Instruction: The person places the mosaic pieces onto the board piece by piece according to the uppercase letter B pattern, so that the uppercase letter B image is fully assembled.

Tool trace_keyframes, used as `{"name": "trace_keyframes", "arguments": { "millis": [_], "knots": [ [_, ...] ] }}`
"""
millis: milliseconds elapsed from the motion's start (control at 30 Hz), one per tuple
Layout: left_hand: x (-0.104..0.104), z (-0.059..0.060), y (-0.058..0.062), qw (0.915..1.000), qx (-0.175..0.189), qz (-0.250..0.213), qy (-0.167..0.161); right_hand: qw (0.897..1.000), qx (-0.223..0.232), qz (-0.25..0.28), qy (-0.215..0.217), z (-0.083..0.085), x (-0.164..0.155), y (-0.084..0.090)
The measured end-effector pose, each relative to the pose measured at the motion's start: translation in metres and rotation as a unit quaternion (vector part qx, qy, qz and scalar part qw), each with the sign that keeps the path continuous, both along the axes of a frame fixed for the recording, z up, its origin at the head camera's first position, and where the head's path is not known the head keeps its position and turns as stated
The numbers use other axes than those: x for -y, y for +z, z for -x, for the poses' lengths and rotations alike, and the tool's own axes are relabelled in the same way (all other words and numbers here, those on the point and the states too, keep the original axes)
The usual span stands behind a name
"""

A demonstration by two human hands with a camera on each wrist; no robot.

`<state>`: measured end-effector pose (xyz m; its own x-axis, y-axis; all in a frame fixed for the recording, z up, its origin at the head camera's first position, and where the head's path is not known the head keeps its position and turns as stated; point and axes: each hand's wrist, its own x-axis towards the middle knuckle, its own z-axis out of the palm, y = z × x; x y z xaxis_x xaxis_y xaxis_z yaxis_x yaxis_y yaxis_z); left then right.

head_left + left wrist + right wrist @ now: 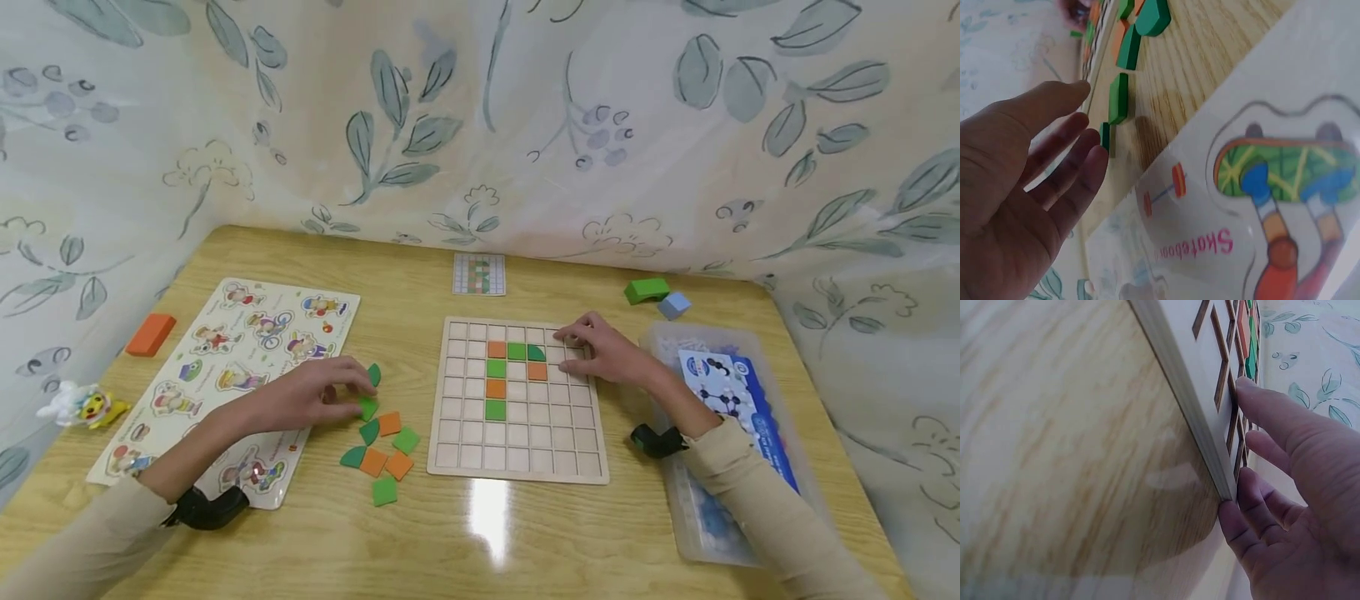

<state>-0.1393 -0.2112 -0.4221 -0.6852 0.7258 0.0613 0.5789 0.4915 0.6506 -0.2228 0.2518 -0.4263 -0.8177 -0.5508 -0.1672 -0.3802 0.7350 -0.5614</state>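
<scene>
My left hand (318,390) hovers at the left of a loose pile of wooden tiles, thumb and fingers apart. Nearest its fingertips are a light green square tile (367,407) and a dark green quarter-round tile (374,375); in the left wrist view a gap shows between thumb and fingers. My right hand (603,352) rests at the upper right edge of the wooden grid board (517,467), thumb on its face and a fingertip at its corner. On the board sit several orange and green squares and one dark green quarter-round piece (536,352).
A pattern card (479,275) lies behind the board. At left are a picture puzzle board (247,379), an orange block (151,335) and a small toy figure (93,407). A clear plastic box (682,517), a green block (647,290) and a blue block (674,305) stand at right.
</scene>
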Motion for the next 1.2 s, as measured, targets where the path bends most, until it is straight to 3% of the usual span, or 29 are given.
{"name": "trace_keyframes", "arguments": {
  "millis": [333,667,933,1200],
  "knots": [
    [0.0043,-0.0046,0.0029,0.9992,0.031,0.025,-0.009,1.0,0.008,-0.008,-0.011,-0.0002,0.0005,-0.0011],
    [0.0005,-0.0046,0.0039,0.9978,0.026,0.06,0.003,1.0,0.01,0.006,0.0,0.0012,-0.0004,-0.0009],
    [0.0005,-0.0067,0.0013,0.9972,0.014,0.074,0.005,1.0,0.012,0.004,-0.002,-0.0001,0.0007,-0.0019],
    [-0.0031,-0.007,0.0034,0.9952,-0.027,0.094,0.002,1.0,0.012,0.005,-0.009,-0.0014,0.0001,-0.0007]
  ]
}}
